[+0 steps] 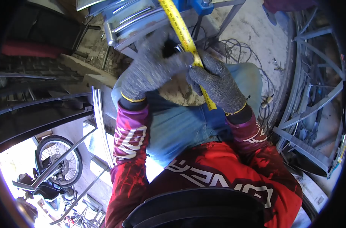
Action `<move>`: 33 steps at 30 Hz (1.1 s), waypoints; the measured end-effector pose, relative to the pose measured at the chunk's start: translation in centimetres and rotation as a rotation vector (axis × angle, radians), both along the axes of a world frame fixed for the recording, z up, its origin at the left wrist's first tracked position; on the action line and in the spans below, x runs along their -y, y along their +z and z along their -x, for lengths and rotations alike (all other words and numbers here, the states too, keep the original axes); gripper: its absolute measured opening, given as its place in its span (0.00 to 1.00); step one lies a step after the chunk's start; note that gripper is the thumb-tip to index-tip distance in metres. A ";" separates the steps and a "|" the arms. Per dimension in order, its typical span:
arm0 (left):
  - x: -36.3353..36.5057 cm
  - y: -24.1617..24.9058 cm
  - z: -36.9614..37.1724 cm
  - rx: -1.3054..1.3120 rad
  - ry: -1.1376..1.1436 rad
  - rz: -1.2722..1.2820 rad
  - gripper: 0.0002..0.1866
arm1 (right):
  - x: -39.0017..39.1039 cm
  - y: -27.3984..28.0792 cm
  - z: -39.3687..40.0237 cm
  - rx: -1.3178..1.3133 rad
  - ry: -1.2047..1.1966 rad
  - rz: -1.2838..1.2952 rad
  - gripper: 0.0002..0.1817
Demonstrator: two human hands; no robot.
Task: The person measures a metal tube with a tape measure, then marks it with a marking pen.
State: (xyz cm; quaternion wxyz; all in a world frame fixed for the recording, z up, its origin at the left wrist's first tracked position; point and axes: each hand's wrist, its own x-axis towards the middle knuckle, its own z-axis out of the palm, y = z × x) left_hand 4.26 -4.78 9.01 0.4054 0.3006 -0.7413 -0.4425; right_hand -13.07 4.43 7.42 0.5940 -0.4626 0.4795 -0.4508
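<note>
Both my hands wear grey knit gloves with yellow cuffs. My right hand [217,85] is closed around a yellow tape measure blade [181,30] that runs up and away over a blue metal frame [136,19]; the blade's lower end pokes out below my wrist. My left hand [152,70] is blurred, curled close beside the right one at the tape, and touches or pinches something small there; what it grips is unclear. Red and purple sleeves and light blue jeans fill the middle of the view.
Grey curved steel frames [313,98] lie to the right. Loose wire [237,51] lies on the concrete floor. Dark curved bars [39,114] and a motorcycle wheel [58,159] stand at the left. A steel strip [100,125] leans near my left leg.
</note>
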 end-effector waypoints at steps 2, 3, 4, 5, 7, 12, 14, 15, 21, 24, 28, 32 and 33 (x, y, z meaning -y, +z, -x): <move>-0.6 -0.5 0.2 0.022 0.045 -0.136 0.12 | 0.2 -0.5 0.1 -0.095 -0.053 0.098 0.13; -0.5 -0.5 0.0 0.024 0.064 -0.192 0.09 | 0.2 -0.4 0.2 -0.096 -0.055 0.098 0.13; -0.4 -0.4 -0.2 0.026 0.083 -0.251 0.06 | 0.1 -0.2 0.1 -0.088 -0.087 0.061 0.12; 0.1 -0.2 -0.1 -0.105 0.200 -0.208 0.06 | 0.0 -0.1 0.1 -0.079 -0.119 0.023 0.12; 0.9 -1.1 -1.7 0.041 0.436 -0.050 0.11 | -0.2 -1.0 0.2 -0.021 -0.131 0.004 0.09; -0.4 -1.2 -1.9 -0.095 0.407 -0.331 0.16 | -0.2 -2.1 0.8 -0.084 -0.074 -0.041 0.10; -1.2 -2.3 -1.2 -0.085 0.391 -0.297 0.17 | -0.2 -2.4 0.7 -0.030 -0.084 -0.011 0.11; 0.1 -6.0 -2.4 -0.079 0.276 -0.181 0.17 | -0.4 -2.4 0.7 -0.032 -0.080 -0.015 0.11; 1.5 -0.5 0.2 -0.037 -0.035 -0.341 0.11 | -0.5 -0.2 0.3 -0.140 -0.054 -0.071 0.11; 1.3 -0.7 0.0 -0.103 -0.060 -0.429 0.10 | -0.5 -0.6 0.3 -0.152 -0.062 0.024 0.14; 0.6 -1.7 -0.5 -0.229 -0.006 -0.547 0.10 | -0.9 -0.7 -0.3 0.070 -0.018 -0.078 0.18; 0.3 -2.0 -1.0 -0.199 0.030 -0.511 0.09 | -1.0 -0.2 -0.5 0.185 0.086 -0.168 0.20; 0.1 -2.0 -1.0 -0.197 0.029 -0.512 0.09 | -1.0 -0.1 -0.5 0.186 0.084 -0.170 0.20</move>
